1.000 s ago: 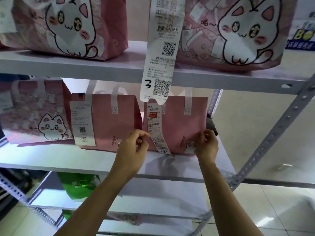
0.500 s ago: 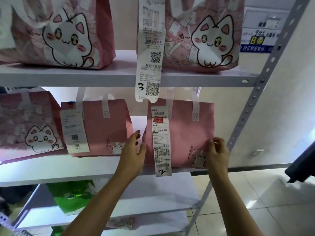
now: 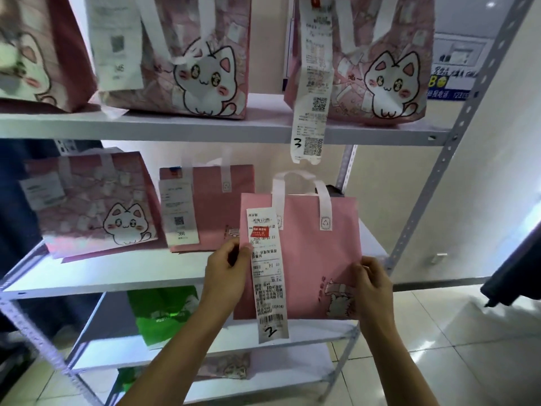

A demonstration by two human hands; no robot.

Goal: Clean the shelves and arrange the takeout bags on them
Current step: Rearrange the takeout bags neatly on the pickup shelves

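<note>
Near the middle shelf point(image 3: 117, 273), the left hand point(image 3: 227, 272) and right hand point(image 3: 371, 284) grip a plain pink bag point(image 3: 316, 259) by its side edges. Its long receipt point(image 3: 268, 276) hangs down the front, marked 2.

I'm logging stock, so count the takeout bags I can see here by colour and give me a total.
Pink bags: 6 – top shelf; middle shelf; held one, in left hand and right hand.
Green bags: 1 – lower shelf.
Total: 7, not counting the patterned item on the bottom shelf, too hidden to identify.
</note>
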